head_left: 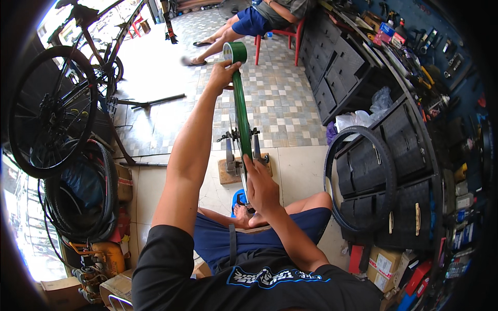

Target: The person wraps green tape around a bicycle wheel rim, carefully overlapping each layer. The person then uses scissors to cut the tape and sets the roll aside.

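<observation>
A bicycle wheel rim (244, 182) stands upright in front of me, edge-on, in a truing stand (256, 142) on a wooden base (226, 173). Green tape (240, 106) runs along its outer face, up to a roll of green tape (238, 52) at the far end. My left hand (223, 75) reaches out straight and is closed at the tape, just below the roll. Nearer to me, my right hand (262, 191) is closed at the rim, with a finger lying along the tape. Its thumb is hidden.
A bicycle (62, 98) stands at the left, with several tyres (109, 192) below it. One tyre (390, 179) leans on dark drawers (384, 150) at the right. A tool-laden bench (410, 78) runs behind. Another person (254, 20) sits on a red chair (296, 39) ahead.
</observation>
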